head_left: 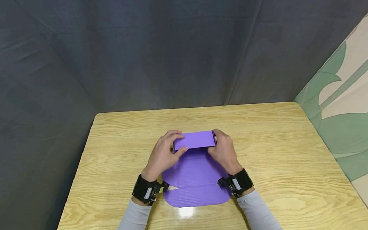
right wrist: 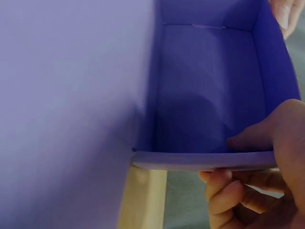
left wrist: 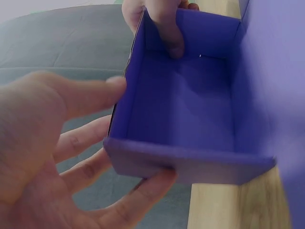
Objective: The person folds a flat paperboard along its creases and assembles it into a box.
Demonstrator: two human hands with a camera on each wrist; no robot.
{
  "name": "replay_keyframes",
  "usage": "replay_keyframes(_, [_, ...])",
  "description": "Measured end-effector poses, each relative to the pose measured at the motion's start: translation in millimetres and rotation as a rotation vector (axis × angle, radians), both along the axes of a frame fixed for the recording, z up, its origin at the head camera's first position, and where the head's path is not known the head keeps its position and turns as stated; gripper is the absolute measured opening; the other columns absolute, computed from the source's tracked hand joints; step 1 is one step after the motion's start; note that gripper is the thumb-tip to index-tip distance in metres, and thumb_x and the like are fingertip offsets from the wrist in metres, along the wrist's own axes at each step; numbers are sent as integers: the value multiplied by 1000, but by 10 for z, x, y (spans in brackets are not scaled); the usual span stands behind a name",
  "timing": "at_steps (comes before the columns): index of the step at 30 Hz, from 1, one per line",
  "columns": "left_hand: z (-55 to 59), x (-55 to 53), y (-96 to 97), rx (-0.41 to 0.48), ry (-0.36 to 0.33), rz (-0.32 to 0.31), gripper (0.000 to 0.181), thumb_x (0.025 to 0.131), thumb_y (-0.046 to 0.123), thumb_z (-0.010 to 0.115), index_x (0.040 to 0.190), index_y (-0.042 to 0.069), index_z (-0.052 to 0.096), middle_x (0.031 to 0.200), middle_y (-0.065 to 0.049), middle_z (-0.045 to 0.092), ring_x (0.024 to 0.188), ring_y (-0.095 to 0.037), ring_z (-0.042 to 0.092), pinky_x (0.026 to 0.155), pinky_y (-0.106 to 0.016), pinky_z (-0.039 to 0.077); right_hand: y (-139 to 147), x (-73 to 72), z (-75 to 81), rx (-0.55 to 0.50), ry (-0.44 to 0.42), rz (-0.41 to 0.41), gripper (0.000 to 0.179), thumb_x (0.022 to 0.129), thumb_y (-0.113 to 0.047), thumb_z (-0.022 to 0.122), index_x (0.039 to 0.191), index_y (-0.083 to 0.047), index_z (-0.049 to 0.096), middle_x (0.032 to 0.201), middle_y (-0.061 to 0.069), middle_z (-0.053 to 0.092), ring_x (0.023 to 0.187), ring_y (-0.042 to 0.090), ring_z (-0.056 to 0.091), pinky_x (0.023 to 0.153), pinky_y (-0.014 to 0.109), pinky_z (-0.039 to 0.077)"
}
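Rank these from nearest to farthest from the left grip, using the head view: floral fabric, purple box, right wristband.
1. Purple box: touching the left grip, to its right.
2. Right wristband: lower right, beside the box.
3. Floral fabric: far right, beyond the table.

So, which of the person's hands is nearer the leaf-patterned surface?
Right. The right hand grips the purple box at its right end, toward the leaf-patterned surface; the left hand is farther away, at the box's left end.
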State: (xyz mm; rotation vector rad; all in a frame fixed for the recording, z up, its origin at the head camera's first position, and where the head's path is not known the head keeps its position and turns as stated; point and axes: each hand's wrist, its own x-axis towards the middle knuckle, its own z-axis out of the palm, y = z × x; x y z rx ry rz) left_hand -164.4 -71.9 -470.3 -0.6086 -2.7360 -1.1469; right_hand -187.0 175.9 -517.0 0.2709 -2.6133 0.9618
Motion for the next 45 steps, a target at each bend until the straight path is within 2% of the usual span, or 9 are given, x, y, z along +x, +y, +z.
replay_keyframes(10, [85,41,-104,-36,-88,-50,66,90,42,86,147,17,63,144,-2,66,124,-25,65,98,-44,57,22,52,212,-58,47,67,37,78,7,71,115,3,73,97,16,75,69,22,64,62,34,53])
replay_keyframes(15, [92,45,-112,-39,-118,-83,68,88,48,86,145,18,65,142,-1,69,117,-20,68,92,-40,59,42,75,262,-76,33,73,39,79,6,74,118,2,74,97,15,75,66,19,61,61,31,49])
replay_keyframes(20, [78,36,-120,-8,-88,-71,62,86,47,88,138,19,70,135,1,72,110,-18,70,87,-37,60,73,85,309,-87,37,91,41,79,3,75,120,0,73,103,13,76,67,17,62,60,26,47])
replay_keyframes(27, [65,10,-179,41,-34,11,58,86,44,89,134,18,72,125,-1,75,103,-18,71,79,-34,61,172,140,468,-106,55,154,53,83,-19,91,129,-4,70,117,12,76,80,25,72,68,38,59])
replay_keyframes(32, [33,-26,-209,136,10,83,58,85,40,91,134,14,71,122,-6,75,100,-22,73,76,-38,63,282,154,577,-103,77,134,62,82,-27,94,134,-5,67,123,12,74,98,32,74,82,51,61])
replay_keyframes(36, [9,-66,-210,258,49,142,58,84,34,92,133,10,71,121,-10,75,102,-25,75,75,-39,66,375,128,613,-94,148,90,66,80,-26,95,134,-1,66,128,18,71,115,39,67,98,53,53])
replay_keyframes(39, [-19,-91,-226,335,84,191,57,83,32,93,131,8,72,119,-11,76,99,-26,75,67,-35,65,417,112,597,-108,179,41,73,78,-27,95,138,1,63,139,21,65,131,44,55,110,60,38])
replay_keyframes(42, [-56,-106,-256,402,111,248,54,83,29,93,128,7,74,119,-12,77,97,-30,74,60,-34,63,432,102,561,-138,184,-8,83,78,-28,94,146,1,57,150,22,56,141,45,45,107,66,29])
replay_keyframes(45, [-85,-125,-269,446,134,310,52,83,28,93,125,5,74,119,-14,77,96,-34,75,65,-39,64,434,100,540,-199,155,-37,93,80,-27,93,155,1,45,155,25,49,143,46,44,109,65,33])
